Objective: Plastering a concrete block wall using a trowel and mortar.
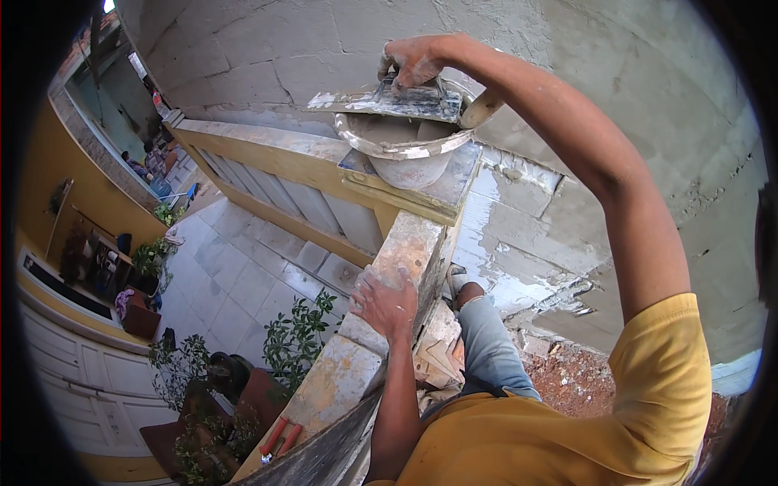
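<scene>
Bucket [412,172] under trowel [409,104], red-handled tool [274,432], plants [300,334]

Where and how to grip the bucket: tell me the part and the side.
I'd take the bucket by its near rim, coming from the person's side and hooking underneath. It stands upright, and the rim flares out over a narrower body. The trowel, in the right hand, lies over the far part, and a tan handle juts out at the right.
</scene>
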`<state>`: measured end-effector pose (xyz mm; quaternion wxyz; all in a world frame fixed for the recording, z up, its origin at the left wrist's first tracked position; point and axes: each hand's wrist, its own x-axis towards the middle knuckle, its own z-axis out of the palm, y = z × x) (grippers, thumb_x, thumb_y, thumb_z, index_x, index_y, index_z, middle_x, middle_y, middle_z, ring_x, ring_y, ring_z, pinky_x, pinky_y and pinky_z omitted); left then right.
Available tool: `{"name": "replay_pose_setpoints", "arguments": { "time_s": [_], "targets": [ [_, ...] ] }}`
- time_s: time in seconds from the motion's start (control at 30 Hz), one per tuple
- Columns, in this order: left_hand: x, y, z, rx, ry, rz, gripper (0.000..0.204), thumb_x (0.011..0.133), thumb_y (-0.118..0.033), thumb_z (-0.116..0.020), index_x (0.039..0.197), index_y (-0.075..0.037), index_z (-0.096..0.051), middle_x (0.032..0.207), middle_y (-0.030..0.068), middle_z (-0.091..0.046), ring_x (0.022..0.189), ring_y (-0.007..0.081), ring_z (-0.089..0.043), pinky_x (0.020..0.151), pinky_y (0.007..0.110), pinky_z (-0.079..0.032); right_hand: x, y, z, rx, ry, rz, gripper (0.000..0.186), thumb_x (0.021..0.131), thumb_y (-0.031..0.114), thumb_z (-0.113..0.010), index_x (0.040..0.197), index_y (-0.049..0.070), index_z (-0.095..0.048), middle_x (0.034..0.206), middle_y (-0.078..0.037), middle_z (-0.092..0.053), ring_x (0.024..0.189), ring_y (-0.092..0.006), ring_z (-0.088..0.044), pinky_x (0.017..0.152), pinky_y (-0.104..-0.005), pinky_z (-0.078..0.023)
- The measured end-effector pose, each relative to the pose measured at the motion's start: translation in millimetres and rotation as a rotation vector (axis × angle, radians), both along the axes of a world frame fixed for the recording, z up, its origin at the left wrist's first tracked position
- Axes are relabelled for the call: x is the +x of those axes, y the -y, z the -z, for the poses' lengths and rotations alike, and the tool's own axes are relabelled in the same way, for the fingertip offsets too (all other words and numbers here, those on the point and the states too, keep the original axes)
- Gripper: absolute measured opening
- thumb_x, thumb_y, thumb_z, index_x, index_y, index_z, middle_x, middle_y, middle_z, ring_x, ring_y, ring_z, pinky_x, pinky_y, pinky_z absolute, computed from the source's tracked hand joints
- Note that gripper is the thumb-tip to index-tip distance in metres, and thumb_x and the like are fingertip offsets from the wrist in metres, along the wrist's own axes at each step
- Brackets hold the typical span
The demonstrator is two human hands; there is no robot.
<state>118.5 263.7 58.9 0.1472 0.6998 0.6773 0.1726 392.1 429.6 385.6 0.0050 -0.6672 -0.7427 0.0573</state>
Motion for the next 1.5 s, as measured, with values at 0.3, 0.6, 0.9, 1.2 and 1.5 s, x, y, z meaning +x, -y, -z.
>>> {"name": "replay_pose_setpoints", "arguments": {
  "time_s": [0.3, 0.6, 0.9, 1.2, 1.5],
  "targets": [
    [1, 1, 12, 0.04, -0.013, -0.012, 0.084, 0.092, -0.061, -0.057, 0.148, 0.002, -0.052, 0.147, 0.0267, -0.056, 0.141, 0.0451, -0.046, 0.121, 0.061, -0.024, 6, -6, -3, -0.165, 0.013, 0.031, 0.058, 0.079, 0.014, -0.077, 0.135, 0.004, -0.067, 0.116, -0.014, -0.075, 0.101, -0.0309, -0.072, 0.071, -0.0476, -0.066],
    [1, -1, 11, 0.093, -0.026, -0.005, 0.083, 0.092, -0.061, -0.057, 0.145, 0.002, -0.054, 0.144, 0.0263, -0.059, 0.136, 0.0429, -0.049, 0.12, 0.057, -0.025, 14, 29, -14, 0.433, 0.142, -0.179, 0.046, 0.086, 0.024, -0.082, 0.124, -0.001, -0.072, 0.09, -0.008, -0.075, 0.077, -0.0225, -0.069, 0.072, -0.0365, -0.058],
    [-4, 1, 4, 0.068, -0.03, -0.009, 0.083, 0.092, -0.061, -0.057, 0.145, 0.002, -0.054, 0.143, 0.027, -0.059, 0.135, 0.0423, -0.049, 0.12, 0.056, -0.025, 20, 190, 63, 1.185, -0.883, 0.496, 0.038, 0.1, 0.037, -0.068, 0.102, 0.0, -0.076, 0.084, -0.007, -0.071, 0.067, -0.0081, -0.06, 0.062, -0.0258, -0.049],
    [-3, 2, 0, 0.067, -0.003, -0.004, 0.084, 0.091, -0.06, -0.059, 0.145, 0.003, -0.054, 0.142, 0.0281, -0.059, 0.135, 0.0431, -0.049, 0.119, 0.056, -0.024, 13, 187, 103, 0.637, -1.692, 0.511, 0.063, 0.096, 0.061, -0.059, 0.123, 0.003, -0.062, 0.095, -0.012, -0.07, 0.061, -0.0166, -0.068, 0.049, -0.0285, -0.06],
    [-4, 2, 3, 0.087, -0.002, -0.006, 0.081, 0.091, -0.059, -0.061, 0.143, 0.003, -0.056, 0.14, 0.0252, -0.061, 0.135, 0.0427, -0.049, 0.118, 0.056, -0.026, 12, 183, 85, 0.917, -1.31, 0.553, 0.065, 0.092, 0.067, -0.06, 0.116, 0.006, -0.065, 0.097, -0.009, -0.067, 0.07, -0.0159, -0.066, 0.057, -0.031, -0.058]
  ]
}}
